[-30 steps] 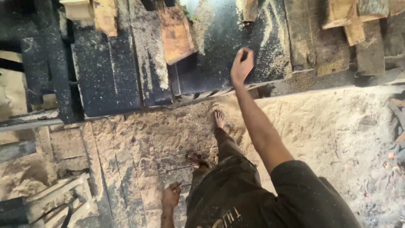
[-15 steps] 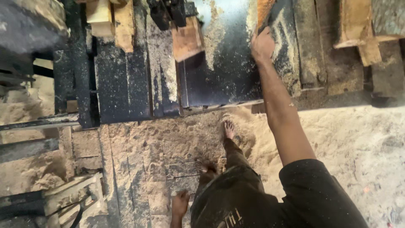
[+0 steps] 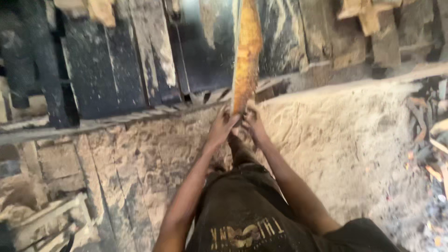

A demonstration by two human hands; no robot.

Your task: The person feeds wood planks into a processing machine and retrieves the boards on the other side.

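Both hands (image 3: 238, 122) now on plank (image 3: 246, 56) end.

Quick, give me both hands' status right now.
Left hand: closed on the near end of the long orange-brown wooden plank.
Right hand: closed on the same plank end.

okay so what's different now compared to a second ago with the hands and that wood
Both hands have come together on the near end of a long orange-brown plank: the left hand, earlier down by the leg, and the right hand, earlier reaching over the dark machine bed. The sawdust-covered floor looks unchanged.
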